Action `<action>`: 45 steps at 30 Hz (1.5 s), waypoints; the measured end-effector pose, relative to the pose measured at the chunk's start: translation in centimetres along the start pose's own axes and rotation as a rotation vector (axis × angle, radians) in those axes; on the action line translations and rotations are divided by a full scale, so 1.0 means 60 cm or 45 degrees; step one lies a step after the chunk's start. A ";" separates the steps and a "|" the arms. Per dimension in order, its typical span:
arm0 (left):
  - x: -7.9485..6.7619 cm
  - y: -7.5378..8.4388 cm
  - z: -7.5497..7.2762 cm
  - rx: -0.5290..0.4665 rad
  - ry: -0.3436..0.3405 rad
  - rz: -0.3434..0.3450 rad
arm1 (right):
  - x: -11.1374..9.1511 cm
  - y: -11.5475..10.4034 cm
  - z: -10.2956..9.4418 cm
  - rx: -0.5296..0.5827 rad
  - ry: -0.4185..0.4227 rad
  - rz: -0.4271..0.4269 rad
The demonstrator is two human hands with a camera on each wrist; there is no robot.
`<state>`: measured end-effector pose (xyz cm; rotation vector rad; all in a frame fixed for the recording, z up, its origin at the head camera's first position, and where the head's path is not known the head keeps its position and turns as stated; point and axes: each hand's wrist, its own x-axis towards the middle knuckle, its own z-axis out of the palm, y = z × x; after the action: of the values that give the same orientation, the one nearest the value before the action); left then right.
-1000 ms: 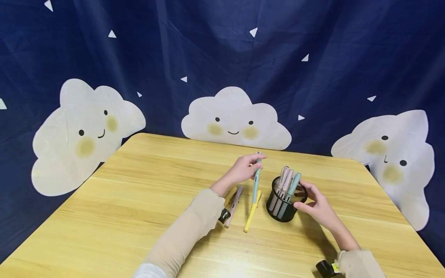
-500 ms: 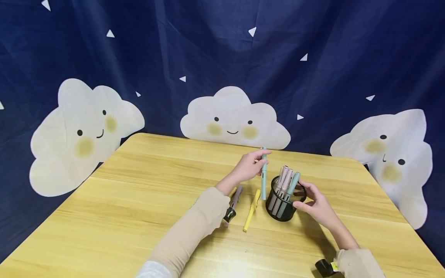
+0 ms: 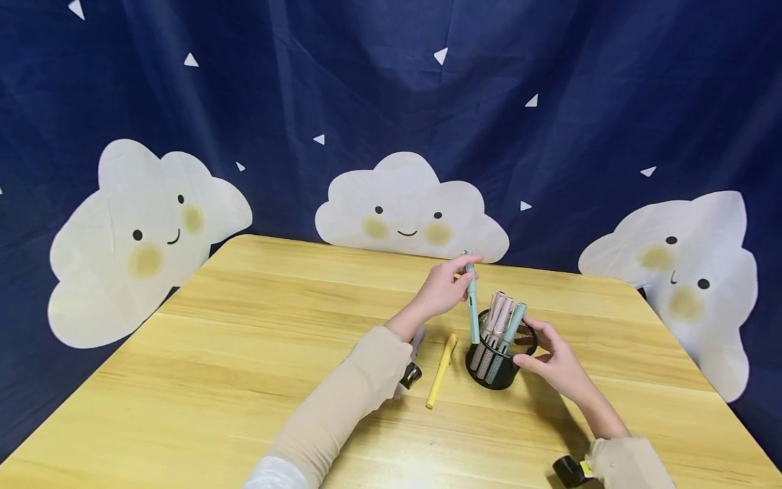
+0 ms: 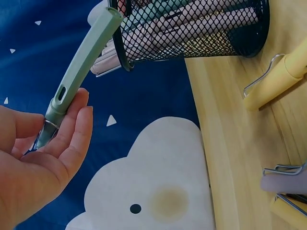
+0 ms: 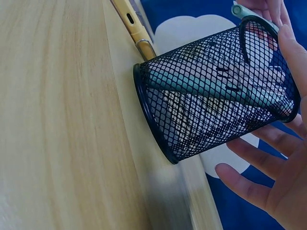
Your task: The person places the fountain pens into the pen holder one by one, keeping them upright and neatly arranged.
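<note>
Between thumb and fingers, my left hand (image 3: 444, 288) pinches a light blue-green pen (image 3: 473, 309) by its capped upper part. The pen stands nearly upright, its lower tip at the left rim of a black mesh pen holder (image 3: 493, 374). In the left wrist view, the tip of this pen (image 4: 91, 52) overlaps the holder's rim. Inside the holder lean pale pink pens (image 3: 502, 318) and a teal pen (image 3: 516, 322). My right hand (image 3: 563, 365) holds the holder from the right, thumb and fingers spread about its upper rim.
A yellow pen (image 3: 441, 373) lies on the wooden table (image 3: 244, 326) left of the holder. Partly behind the left sleeve is a purple pen (image 3: 418, 339); another yellow pen (image 4: 288, 213) lies beside it. A dark blue cloud-printed curtain (image 3: 391, 81) hangs behind the table.
My left hand has moved right with the blue-green pen, from above the yellow pen to the holder's left rim, and slightly higher. My right hand and the holder have stayed in place.
</note>
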<state>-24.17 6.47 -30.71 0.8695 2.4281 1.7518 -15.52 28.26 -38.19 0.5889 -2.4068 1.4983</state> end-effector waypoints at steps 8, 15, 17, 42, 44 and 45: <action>0.002 0.006 0.005 -0.007 0.050 0.053 | 0.001 0.001 0.000 0.006 0.003 -0.008; 0.005 0.009 0.010 -0.021 0.092 0.083 | -0.001 -0.001 0.000 -0.023 0.002 0.001; 0.006 0.009 0.011 -0.018 0.098 0.083 | -0.001 -0.001 0.000 -0.023 0.000 -0.001; 0.005 0.008 0.025 0.026 0.110 0.093 | -0.003 0.004 0.001 -0.028 0.006 -0.018; 0.006 0.006 0.027 0.044 0.102 0.100 | -0.003 0.004 0.001 -0.028 0.008 -0.020; 0.007 0.005 0.028 0.048 0.097 0.105 | -0.003 0.004 0.001 -0.027 0.008 -0.021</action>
<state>-23.82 8.19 -30.96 0.9360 2.5157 1.8041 -15.50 28.33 -38.49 0.5971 -2.4043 1.4635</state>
